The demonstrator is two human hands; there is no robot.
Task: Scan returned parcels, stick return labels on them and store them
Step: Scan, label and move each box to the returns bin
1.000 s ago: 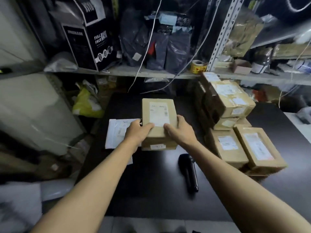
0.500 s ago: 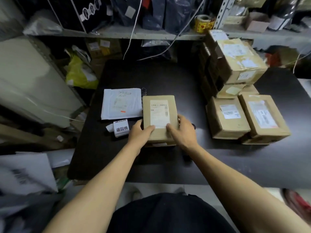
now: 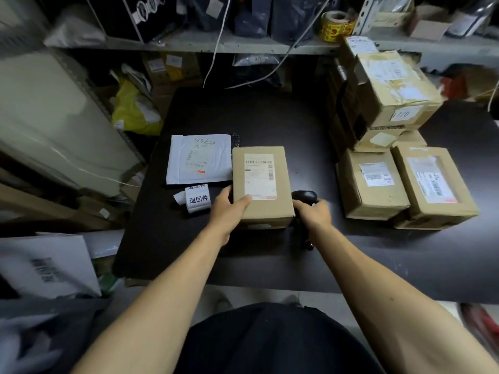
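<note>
Cardboard boxes on table: one [image 3: 261, 184] at centre, at least five stacked at right [image 3: 395, 89]
White mailer bags: one [image 3: 199, 158]
Label rolls: one [image 3: 198, 201]
Scanners: one [image 3: 304, 197]
Tape rolls on shelf: one [image 3: 337, 25]
Hands: two

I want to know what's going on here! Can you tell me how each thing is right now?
Cardboard parcel: flat on table, shipping label up, held.
Left hand: grips the parcel's near left corner.
Right hand: curled around the barcode scanner.
Barcode scanner: on table beside the parcel.
Return label roll: lying partly unrolled.
White mailer: lying flat.
</note>
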